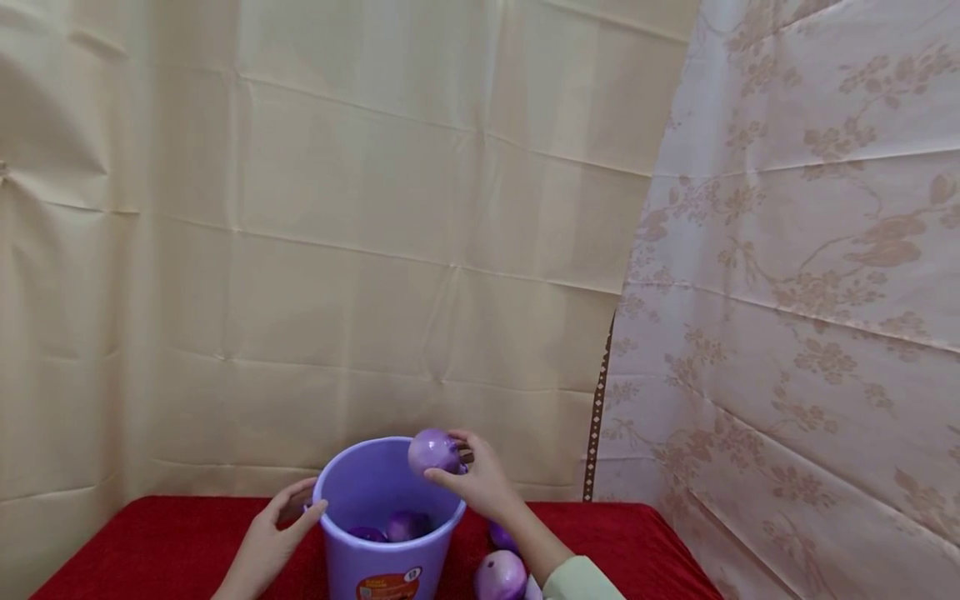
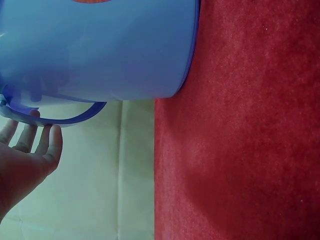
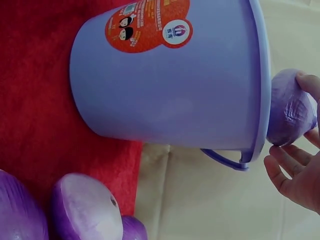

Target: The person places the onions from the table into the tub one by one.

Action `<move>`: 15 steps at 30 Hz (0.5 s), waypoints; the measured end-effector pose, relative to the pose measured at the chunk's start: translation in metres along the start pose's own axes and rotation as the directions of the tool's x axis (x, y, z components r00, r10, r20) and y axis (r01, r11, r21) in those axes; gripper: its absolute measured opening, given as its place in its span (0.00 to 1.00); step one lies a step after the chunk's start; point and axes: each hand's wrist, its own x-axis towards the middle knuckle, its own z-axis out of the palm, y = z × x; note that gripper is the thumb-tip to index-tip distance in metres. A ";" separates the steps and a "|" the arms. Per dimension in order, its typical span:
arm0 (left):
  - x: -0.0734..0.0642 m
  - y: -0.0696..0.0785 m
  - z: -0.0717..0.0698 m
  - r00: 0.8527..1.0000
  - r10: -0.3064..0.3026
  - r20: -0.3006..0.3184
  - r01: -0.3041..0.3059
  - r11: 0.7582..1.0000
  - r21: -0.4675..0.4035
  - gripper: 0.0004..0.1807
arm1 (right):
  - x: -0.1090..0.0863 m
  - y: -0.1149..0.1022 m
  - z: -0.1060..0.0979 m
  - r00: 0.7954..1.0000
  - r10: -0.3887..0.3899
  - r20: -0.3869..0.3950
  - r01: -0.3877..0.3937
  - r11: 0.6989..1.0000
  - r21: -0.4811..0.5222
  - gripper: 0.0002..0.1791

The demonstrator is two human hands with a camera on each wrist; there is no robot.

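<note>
My right grip (image 1: 480,479) pinches 1 purple ball (image 1: 432,451) just above the bucket (image 1: 390,556), toward its right; my left grip (image 1: 270,533) holds its left side. I judge this a loading step, next calling for release inside. 2 inner balls (image 1: 410,525) are partly hidden.

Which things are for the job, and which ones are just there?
For the job: purple bucket; purple ball in the right hand; balls inside the bucket; probably balls beside it too.
Just around: red cloth; cream curtain; flowery curtain.
</note>
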 end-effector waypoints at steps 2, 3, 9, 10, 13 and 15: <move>0.000 0.000 0.000 1.000 -0.001 0.001 0.001 1.000 0.002 0.29 | 0.000 -0.001 0.003 1.000 -0.002 0.009 0.002 1.000 0.004 0.35; 0.000 -0.001 0.000 1.000 -0.001 0.002 0.001 1.000 0.004 0.29 | 0.000 -0.001 0.004 1.000 -0.004 0.011 0.004 1.000 0.003 0.35; 0.000 -0.001 0.000 1.000 0.005 0.000 -0.005 1.000 0.007 0.29 | 0.001 -0.003 0.009 1.000 -0.027 0.012 0.027 0.999 -0.016 0.35; 0.000 -0.001 0.000 1.000 0.007 -0.002 -0.007 1.000 0.008 0.29 | 0.002 -0.003 0.010 0.999 -0.033 0.010 0.033 0.999 -0.024 0.35; 0.000 0.000 0.000 1.000 0.007 -0.002 -0.007 1.000 0.004 0.29 | 0.003 -0.004 0.012 0.999 -0.042 0.009 0.043 0.998 -0.040 0.34; -0.001 0.000 0.000 1.000 0.008 -0.004 -0.008 1.000 0.002 0.28 | 0.003 -0.004 0.015 0.999 -0.048 0.011 0.048 0.998 -0.046 0.34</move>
